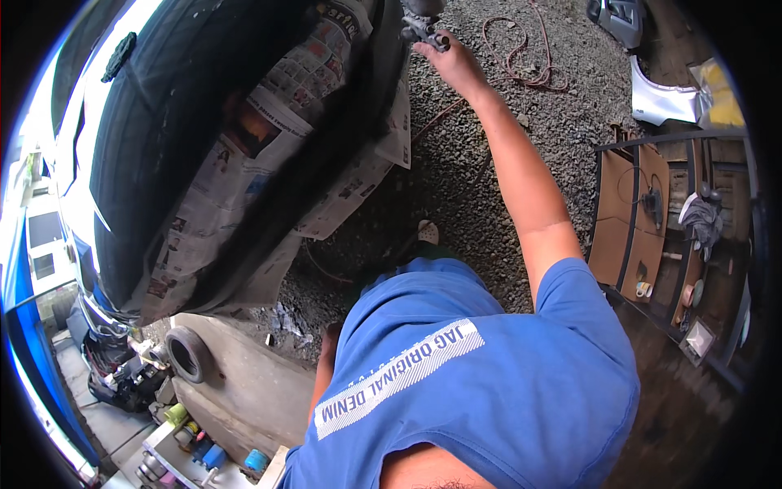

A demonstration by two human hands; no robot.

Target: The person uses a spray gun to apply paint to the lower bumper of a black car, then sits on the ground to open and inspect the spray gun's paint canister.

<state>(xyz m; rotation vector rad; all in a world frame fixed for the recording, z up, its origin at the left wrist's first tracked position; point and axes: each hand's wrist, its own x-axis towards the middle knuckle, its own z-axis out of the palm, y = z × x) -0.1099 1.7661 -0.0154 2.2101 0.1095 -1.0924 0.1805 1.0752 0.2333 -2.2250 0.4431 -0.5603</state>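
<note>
Right hand at the far end of an outstretched arm, fingers closed around a spray gun; gun sits at the top edge of the view, just beside the far end of a dark strip on a car. Gap in the car's dark bodywork covered with newspaper, more sheets hanging below the strip. Left hand low, beside the hip, partly behind the blue shirt; cannot tell whether its fingers are apart or together, or if it holds anything. Ground is gravel; red hose loosely looped there, right of the gun. One pale shoe shows past the shirt. Right side: rack bearing brown board, silver panel near its far end. Lower left: tyre leaning against a concrete slab.
</note>
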